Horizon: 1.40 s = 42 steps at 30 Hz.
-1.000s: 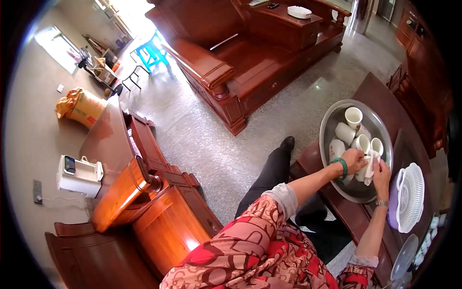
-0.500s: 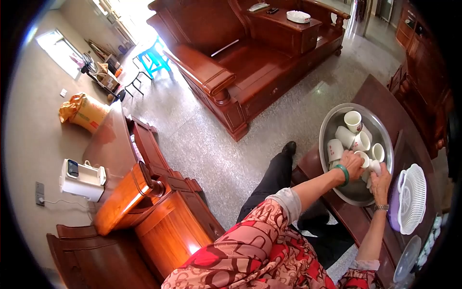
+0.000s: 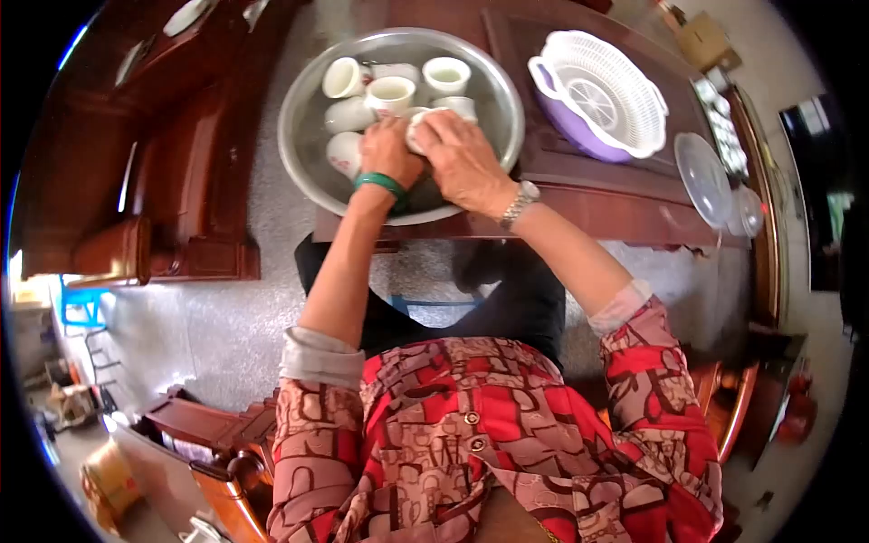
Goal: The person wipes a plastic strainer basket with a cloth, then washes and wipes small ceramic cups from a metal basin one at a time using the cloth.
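A wide metal basin [image 3: 297,156] holds several small white cups, some upright and some on their sides, a few with red marks. Both my hands are inside its near side. My right hand [image 3: 463,167], with a metal watch at the wrist, curls its fingers round a white cup [image 3: 415,134]. My left hand [image 3: 389,152], wearing a green bangle, presses against the same cup from the left. Its fingertips are partly hidden. Close by the left hand lies a tipped cup [image 3: 344,154], and an upright cup [image 3: 390,92] stands just beyond.
Right of the basin, a white strainer basket [image 3: 593,90] sits in a purple bowl [image 3: 579,136] on the dark wooden table [image 3: 615,195]. A clear plastic lid [image 3: 703,179] lies at the table's right end. A wooden sofa [image 3: 181,154] stands to the left.
My view has swung to the right and down, so the basin now sits ahead of me. Both hands remain in the basin, closer together around a cup.
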Each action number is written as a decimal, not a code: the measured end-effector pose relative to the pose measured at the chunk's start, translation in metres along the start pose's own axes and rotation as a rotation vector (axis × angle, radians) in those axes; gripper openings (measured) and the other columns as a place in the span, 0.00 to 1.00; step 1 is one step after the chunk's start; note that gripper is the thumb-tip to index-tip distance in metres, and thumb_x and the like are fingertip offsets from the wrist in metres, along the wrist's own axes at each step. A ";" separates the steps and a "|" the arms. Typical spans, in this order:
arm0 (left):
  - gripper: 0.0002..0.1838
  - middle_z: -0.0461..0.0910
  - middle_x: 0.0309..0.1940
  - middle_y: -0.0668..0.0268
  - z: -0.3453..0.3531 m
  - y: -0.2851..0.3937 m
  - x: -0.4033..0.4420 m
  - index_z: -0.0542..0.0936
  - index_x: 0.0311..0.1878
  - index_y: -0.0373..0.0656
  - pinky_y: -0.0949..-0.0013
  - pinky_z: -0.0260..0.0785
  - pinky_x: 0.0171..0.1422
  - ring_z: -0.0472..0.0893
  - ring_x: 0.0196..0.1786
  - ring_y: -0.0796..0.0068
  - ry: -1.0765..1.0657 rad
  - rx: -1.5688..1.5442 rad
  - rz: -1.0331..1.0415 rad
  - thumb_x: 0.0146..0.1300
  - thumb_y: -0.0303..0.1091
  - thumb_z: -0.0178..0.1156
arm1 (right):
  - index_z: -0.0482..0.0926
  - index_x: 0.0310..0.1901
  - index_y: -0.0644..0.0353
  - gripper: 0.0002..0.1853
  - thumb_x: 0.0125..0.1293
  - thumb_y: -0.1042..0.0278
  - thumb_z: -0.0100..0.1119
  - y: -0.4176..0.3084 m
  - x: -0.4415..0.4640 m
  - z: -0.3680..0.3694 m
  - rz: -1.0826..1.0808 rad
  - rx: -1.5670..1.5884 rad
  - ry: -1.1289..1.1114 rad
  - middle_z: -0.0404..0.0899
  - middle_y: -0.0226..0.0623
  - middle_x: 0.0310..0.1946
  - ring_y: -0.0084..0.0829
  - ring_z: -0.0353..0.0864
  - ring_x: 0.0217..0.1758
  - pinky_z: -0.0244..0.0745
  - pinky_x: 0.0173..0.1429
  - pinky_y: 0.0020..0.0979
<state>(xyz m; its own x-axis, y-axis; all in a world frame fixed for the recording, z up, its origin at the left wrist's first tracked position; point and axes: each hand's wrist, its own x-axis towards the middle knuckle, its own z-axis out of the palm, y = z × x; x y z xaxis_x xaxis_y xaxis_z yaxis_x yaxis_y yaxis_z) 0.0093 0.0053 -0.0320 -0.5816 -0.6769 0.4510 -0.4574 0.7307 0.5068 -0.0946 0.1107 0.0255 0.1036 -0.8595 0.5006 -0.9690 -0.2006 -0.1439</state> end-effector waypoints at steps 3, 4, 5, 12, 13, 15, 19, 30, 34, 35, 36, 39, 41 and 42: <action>0.16 0.77 0.41 0.56 -0.002 -0.007 -0.003 0.78 0.41 0.43 0.50 0.65 0.52 0.74 0.46 0.48 -0.024 -0.008 0.009 0.44 0.26 0.55 | 0.71 0.45 0.60 0.19 0.48 0.74 0.58 -0.007 0.002 -0.017 0.051 -0.045 -0.168 0.65 0.42 0.50 0.43 0.64 0.58 0.64 0.54 0.40; 0.16 0.77 0.41 0.57 -0.006 -0.005 -0.002 0.78 0.41 0.44 0.50 0.64 0.53 0.74 0.47 0.49 -0.072 -0.004 0.000 0.44 0.26 0.55 | 0.72 0.45 0.60 0.20 0.46 0.72 0.62 -0.010 0.005 -0.024 0.068 -0.074 -0.186 0.64 0.45 0.51 0.44 0.61 0.61 0.63 0.54 0.41; 0.16 0.77 0.42 0.58 -0.010 -0.002 -0.001 0.78 0.41 0.44 0.50 0.64 0.53 0.74 0.47 0.49 -0.120 0.001 -0.007 0.45 0.26 0.55 | 0.72 0.44 0.60 0.20 0.47 0.70 0.63 -0.014 0.008 -0.032 0.039 -0.120 -0.175 0.65 0.47 0.52 0.45 0.62 0.60 0.63 0.55 0.41; 0.22 0.76 0.48 0.60 0.005 -0.015 -0.008 0.75 0.51 0.51 0.51 0.62 0.54 0.73 0.53 0.56 -0.160 0.096 -0.020 0.55 0.49 0.56 | 0.77 0.32 0.57 0.06 0.53 0.67 0.54 -0.034 0.030 -0.067 -0.411 -0.237 -0.037 0.74 0.37 0.44 0.33 0.71 0.52 0.67 0.50 0.34; 0.23 0.76 0.47 0.59 0.007 -0.017 -0.009 0.74 0.52 0.51 0.50 0.62 0.54 0.72 0.54 0.55 -0.197 0.151 0.003 0.55 0.50 0.56 | 0.78 0.29 0.56 0.05 0.51 0.67 0.55 -0.035 0.031 -0.069 -0.489 -0.230 -0.056 0.75 0.35 0.41 0.32 0.72 0.50 0.68 0.48 0.32; 0.21 0.76 0.47 0.58 0.007 -0.025 -0.002 0.74 0.52 0.50 0.52 0.62 0.54 0.73 0.54 0.56 -0.194 0.023 0.033 0.55 0.46 0.57 | 0.78 0.27 0.55 0.04 0.50 0.67 0.55 -0.035 0.034 -0.074 -0.565 -0.225 -0.073 0.76 0.34 0.37 0.31 0.74 0.47 0.69 0.45 0.30; 0.20 0.78 0.48 0.58 -0.026 -0.029 0.006 0.75 0.53 0.46 0.61 0.67 0.54 0.77 0.51 0.62 -0.253 -0.533 -0.103 0.54 0.32 0.57 | 0.78 0.20 0.55 0.03 0.46 0.69 0.55 -0.028 0.034 -0.079 -0.522 -0.217 -0.274 0.77 0.31 0.27 0.31 0.77 0.39 0.72 0.41 0.30; 0.19 0.71 0.57 0.54 -0.152 0.117 0.029 0.77 0.51 0.39 0.61 0.60 0.64 0.71 0.60 0.59 -0.510 -0.568 0.334 0.63 0.42 0.53 | 0.79 0.38 0.59 0.11 0.51 0.70 0.54 -0.039 0.023 -0.061 -0.209 0.588 -0.183 0.79 0.44 0.39 0.39 0.77 0.48 0.70 0.54 0.39; 0.26 0.69 0.59 0.51 -0.149 0.116 0.022 0.77 0.51 0.40 0.57 0.60 0.65 0.69 0.61 0.51 -0.542 -0.389 0.533 0.53 0.47 0.62 | 0.78 0.41 0.60 0.13 0.52 0.70 0.54 -0.032 0.020 -0.067 -0.365 0.577 -0.233 0.78 0.45 0.42 0.39 0.75 0.51 0.68 0.57 0.39; 0.28 0.69 0.60 0.51 -0.150 0.117 0.019 0.77 0.51 0.40 0.57 0.60 0.65 0.69 0.61 0.49 -0.491 -0.292 0.586 0.50 0.49 0.65 | 0.77 0.42 0.60 0.14 0.52 0.70 0.54 -0.030 0.019 -0.069 -0.402 0.553 -0.247 0.77 0.45 0.43 0.39 0.75 0.52 0.67 0.58 0.39; 0.29 0.69 0.61 0.54 -0.151 0.118 0.016 0.77 0.52 0.42 0.53 0.57 0.66 0.67 0.63 0.48 -0.497 -0.276 0.569 0.48 0.48 0.67 | 0.77 0.43 0.60 0.14 0.52 0.70 0.54 -0.029 0.019 -0.070 -0.430 0.537 -0.262 0.77 0.45 0.44 0.39 0.74 0.52 0.66 0.59 0.39; 0.30 0.69 0.61 0.59 -0.161 0.127 0.009 0.76 0.54 0.45 0.49 0.52 0.67 0.65 0.65 0.49 -0.491 -0.209 0.511 0.48 0.47 0.67 | 0.76 0.45 0.61 0.16 0.52 0.70 0.54 -0.028 0.019 -0.075 -0.480 0.517 -0.298 0.76 0.46 0.46 0.40 0.73 0.54 0.64 0.61 0.39; 0.30 0.69 0.62 0.61 -0.162 0.129 0.006 0.75 0.55 0.48 0.47 0.50 0.67 0.64 0.65 0.50 -0.479 -0.214 0.484 0.48 0.46 0.67 | 0.75 0.47 0.62 0.18 0.53 0.70 0.54 -0.028 0.018 -0.077 -0.503 0.511 -0.308 0.75 0.46 0.47 0.40 0.72 0.56 0.63 0.63 0.39; 0.30 0.69 0.62 0.64 -0.163 0.130 0.004 0.75 0.56 0.50 0.46 0.48 0.68 0.64 0.66 0.51 -0.466 -0.218 0.456 0.47 0.46 0.68 | 0.74 0.48 0.62 0.18 0.53 0.70 0.54 -0.027 0.017 -0.078 -0.513 0.506 -0.313 0.75 0.46 0.48 0.40 0.72 0.56 0.62 0.63 0.39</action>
<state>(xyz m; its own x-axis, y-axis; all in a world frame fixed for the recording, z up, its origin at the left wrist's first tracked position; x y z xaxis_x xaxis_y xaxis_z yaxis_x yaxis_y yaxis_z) 0.0569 0.0827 0.1551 -0.9350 -0.1614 0.3159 0.0192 0.8661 0.4995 -0.0846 0.1384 0.1045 0.6418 -0.6787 0.3569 -0.5707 -0.7337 -0.3688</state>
